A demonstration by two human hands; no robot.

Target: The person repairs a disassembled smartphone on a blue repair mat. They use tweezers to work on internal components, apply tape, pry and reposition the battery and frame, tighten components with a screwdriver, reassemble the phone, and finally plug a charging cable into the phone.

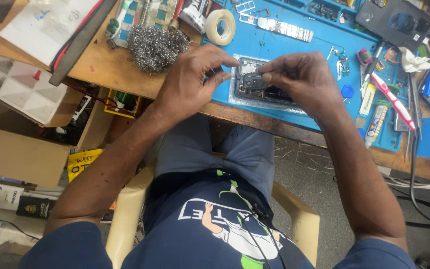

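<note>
Beside steel wool (156, 46) and tape roll (220, 26), both hands' (190, 79) grips pinch the opened phone (257, 85)

Left hand (192, 82): fingertips pinch the left end of an opened phone (257, 87).
Right hand (302, 79): fingertips press its dark camera block (255, 81).
Phone: flat on blue mat (294, 50).
Nearby: steel wool (156, 46), tape roll (220, 27), pink toothbrush (393, 99).
</note>
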